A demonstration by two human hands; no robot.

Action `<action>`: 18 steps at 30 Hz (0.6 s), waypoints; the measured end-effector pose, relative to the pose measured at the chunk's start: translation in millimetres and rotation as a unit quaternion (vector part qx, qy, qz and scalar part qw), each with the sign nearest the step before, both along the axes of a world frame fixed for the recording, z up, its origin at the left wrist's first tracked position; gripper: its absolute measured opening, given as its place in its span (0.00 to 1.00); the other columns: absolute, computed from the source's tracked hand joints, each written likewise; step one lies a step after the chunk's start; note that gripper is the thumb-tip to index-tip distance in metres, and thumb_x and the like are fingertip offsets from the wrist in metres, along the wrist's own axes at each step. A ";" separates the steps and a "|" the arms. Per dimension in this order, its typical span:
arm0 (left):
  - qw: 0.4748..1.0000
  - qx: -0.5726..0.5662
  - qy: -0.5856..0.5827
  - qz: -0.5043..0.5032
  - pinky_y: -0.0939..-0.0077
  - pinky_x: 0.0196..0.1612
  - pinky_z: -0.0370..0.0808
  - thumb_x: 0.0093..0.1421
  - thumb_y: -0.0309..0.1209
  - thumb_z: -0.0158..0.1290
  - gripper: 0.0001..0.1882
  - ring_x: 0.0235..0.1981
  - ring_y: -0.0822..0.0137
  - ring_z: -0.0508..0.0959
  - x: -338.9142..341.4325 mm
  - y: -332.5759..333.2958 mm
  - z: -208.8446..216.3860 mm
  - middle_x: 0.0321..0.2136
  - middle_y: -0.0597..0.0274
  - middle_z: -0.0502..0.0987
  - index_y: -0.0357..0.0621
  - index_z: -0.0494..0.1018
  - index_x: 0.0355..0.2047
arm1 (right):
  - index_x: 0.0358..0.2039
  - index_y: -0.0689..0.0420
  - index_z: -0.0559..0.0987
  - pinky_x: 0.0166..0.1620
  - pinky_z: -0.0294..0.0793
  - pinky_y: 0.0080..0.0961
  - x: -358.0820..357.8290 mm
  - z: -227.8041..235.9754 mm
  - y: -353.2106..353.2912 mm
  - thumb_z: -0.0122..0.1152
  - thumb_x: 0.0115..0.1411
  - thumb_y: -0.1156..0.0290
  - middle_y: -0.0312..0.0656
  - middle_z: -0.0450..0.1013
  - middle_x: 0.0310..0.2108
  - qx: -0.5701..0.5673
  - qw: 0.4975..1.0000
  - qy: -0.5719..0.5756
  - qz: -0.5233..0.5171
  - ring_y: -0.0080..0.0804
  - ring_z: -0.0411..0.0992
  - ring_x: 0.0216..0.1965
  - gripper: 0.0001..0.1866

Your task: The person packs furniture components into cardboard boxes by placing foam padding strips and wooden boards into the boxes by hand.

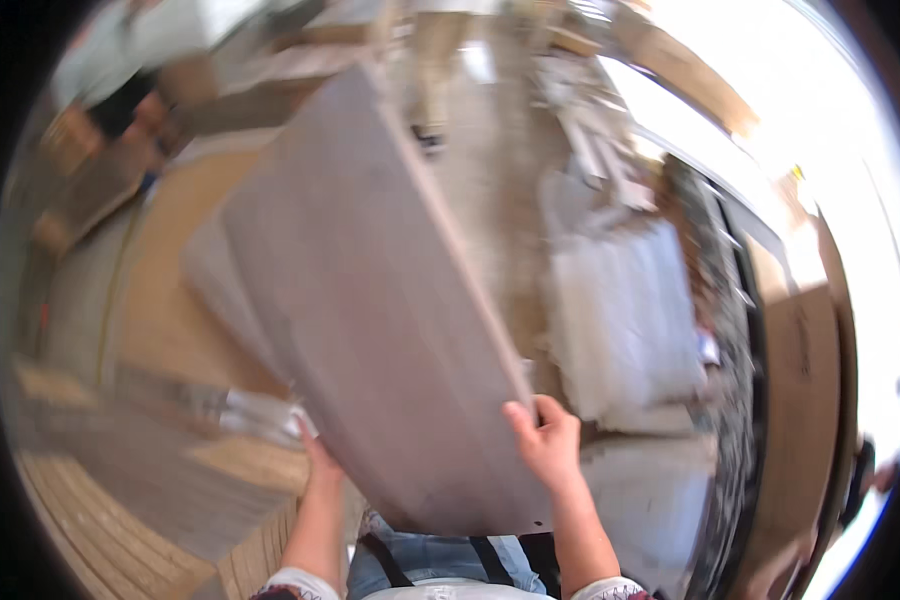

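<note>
A large grey-brown wooden panel (370, 300) stretches away from my body, tilted with its far end toward the left. At its right edge my right hand (548, 442) grips it, the thumb lying over the top face. My left hand (317, 455) holds the left edge, its fingers mostly hidden by the panel. Beyond that edge shows part of a second pale grey panel (225, 285); whether the two touch cannot be made out. Motion blurs much of the view.
A brown flat sheet (165, 300) lies to the left, with wooden slats (110, 530) nearer me. On the right are whitish wrapped sheets (625, 320), a heap of scraps (595, 130) and a tall cardboard box (802, 350). Another person (110, 80) stands at far left.
</note>
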State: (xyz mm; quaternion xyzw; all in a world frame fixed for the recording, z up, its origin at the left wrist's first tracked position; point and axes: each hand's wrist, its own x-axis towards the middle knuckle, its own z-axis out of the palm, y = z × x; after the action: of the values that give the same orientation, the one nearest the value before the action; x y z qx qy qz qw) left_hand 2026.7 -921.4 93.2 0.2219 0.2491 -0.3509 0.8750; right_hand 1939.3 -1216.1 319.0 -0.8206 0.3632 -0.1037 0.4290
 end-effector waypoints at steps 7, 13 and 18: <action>0.974 0.091 -0.174 -0.109 0.57 0.61 0.51 0.54 0.68 0.33 0.45 0.61 0.55 0.53 -40.8 -67.5 68.8 0.62 0.59 0.51 0.48 0.49 0.62 | 0.24 0.64 0.74 0.22 0.68 0.27 -200.4 66.9 30.9 0.66 0.48 0.55 0.48 0.70 0.15 -0.104 0.987 -0.081 -0.092 0.36 0.69 0.15 0.22; 0.935 0.133 -0.228 -0.236 0.59 0.61 0.51 0.56 0.66 0.30 0.42 0.60 0.56 0.54 -162.4 -90.1 110.8 0.61 0.62 0.52 0.51 0.50 0.62 | 0.30 0.65 0.76 0.22 0.69 0.24 -353.7 76.9 62.2 0.69 0.44 0.54 0.46 0.72 0.20 -0.110 0.976 -0.103 -0.159 0.32 0.71 0.17 0.25; 0.888 -0.060 -0.372 -0.265 0.59 0.58 0.58 0.56 0.65 0.30 0.40 0.57 0.57 0.58 -281.3 -109.9 199.7 0.58 0.61 0.56 0.50 0.53 0.59 | 0.31 0.65 0.75 0.23 0.68 0.29 -472.5 114.2 101.9 0.70 0.42 0.52 0.46 0.69 0.18 -0.240 0.923 -0.190 -0.233 0.39 0.69 0.18 0.27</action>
State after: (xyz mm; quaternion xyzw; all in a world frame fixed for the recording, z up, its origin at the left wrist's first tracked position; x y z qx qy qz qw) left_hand 1745.5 -1031.3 292.9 0.3410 -0.1842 -0.4762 0.7893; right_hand 1466.8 -1114.2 433.2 -0.7562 0.4198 -0.4390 0.2435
